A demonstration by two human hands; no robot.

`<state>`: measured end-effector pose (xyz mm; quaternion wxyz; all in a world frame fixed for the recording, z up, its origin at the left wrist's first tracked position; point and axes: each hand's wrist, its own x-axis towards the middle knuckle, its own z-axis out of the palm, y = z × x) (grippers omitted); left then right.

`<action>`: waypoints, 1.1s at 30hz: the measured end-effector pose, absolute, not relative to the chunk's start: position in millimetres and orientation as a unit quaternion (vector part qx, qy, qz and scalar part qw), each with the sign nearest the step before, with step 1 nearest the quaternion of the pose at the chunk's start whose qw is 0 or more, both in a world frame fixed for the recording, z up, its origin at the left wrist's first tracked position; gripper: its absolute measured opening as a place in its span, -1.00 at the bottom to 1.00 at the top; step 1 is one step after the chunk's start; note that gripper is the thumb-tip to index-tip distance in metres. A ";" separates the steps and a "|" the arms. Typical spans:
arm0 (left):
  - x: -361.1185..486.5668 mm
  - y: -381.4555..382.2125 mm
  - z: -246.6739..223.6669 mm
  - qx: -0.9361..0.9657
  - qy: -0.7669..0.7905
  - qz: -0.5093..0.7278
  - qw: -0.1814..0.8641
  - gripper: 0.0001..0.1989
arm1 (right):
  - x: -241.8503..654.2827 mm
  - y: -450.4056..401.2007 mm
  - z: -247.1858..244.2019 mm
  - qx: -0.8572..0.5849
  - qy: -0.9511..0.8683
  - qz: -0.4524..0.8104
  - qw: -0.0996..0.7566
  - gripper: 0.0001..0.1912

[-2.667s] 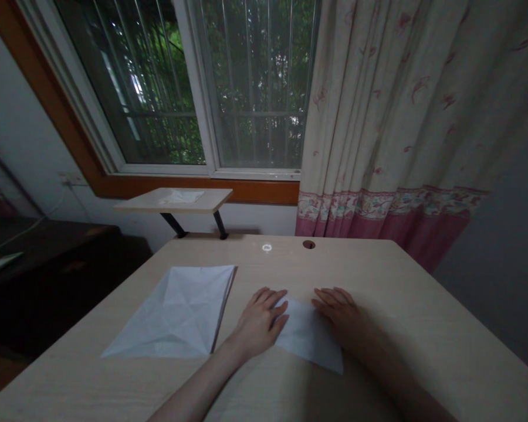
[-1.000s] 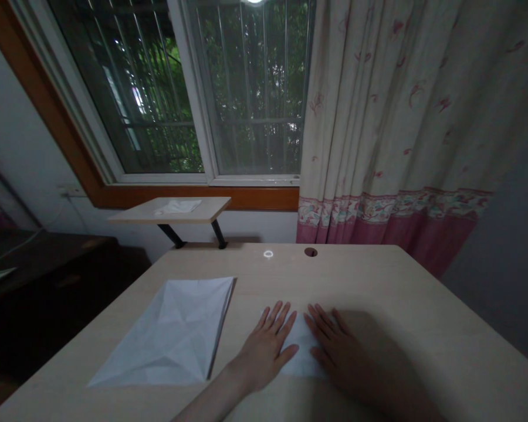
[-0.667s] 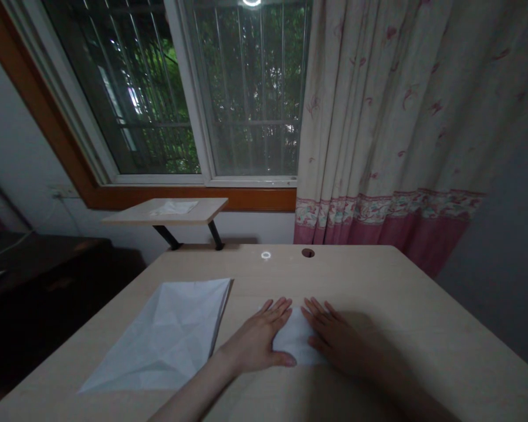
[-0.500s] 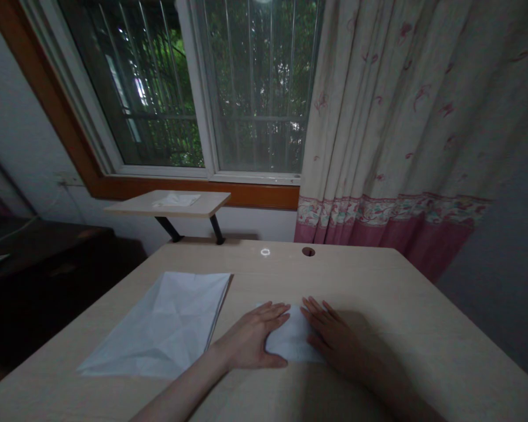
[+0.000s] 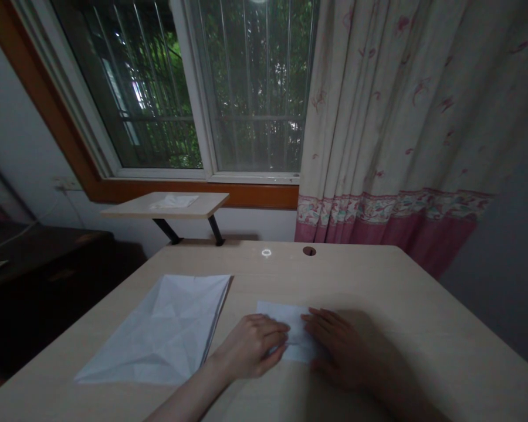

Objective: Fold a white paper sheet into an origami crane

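Observation:
A small folded white sheet (image 5: 297,334) lies on the pale wooden table (image 5: 273,281), between and partly under both hands. My left hand (image 5: 264,343) rests on its left part, fingers curled and thumb drawn in against them; whether they pinch the sheet's edge is hard to make out. On the right part lies my right hand (image 5: 332,343), its fingers stretched out flat and its thumb blurred in shadow. Left of the hands is a larger stack of creased white sheets (image 5: 158,331), close to my left forearm.
A small raised shelf (image 5: 206,205) at the back left carries a crumpled white piece (image 5: 176,201). A round cable hole (image 5: 309,251) sits near the table's back edge. Beyond are a window and a floral curtain (image 5: 369,146).
My left hand has curled its fingers and drawn in its thumb, uncovering the sheet's upper left corner. My right hand has shifted slightly toward me.

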<state>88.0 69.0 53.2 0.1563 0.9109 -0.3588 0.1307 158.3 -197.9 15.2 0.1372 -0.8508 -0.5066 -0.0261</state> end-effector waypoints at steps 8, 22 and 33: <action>89.5 73.6 50.7 0.888 -0.373 0.233 0.133 -0.70 | 148.5 -198.7 45.0 -0.834 -0.523 -0.103 0.145 -0.65; 85.1 74.4 52.1 0.833 -0.378 0.350 0.202 -0.51 | 140.1 -204.2 56.2 -0.785 -0.516 -0.305 0.156 -0.70; 85.0 67.2 58.4 0.811 -0.240 0.408 0.344 -0.65 | 144.0 -210.2 49.0 -0.761 -0.485 -0.393 0.178 -0.50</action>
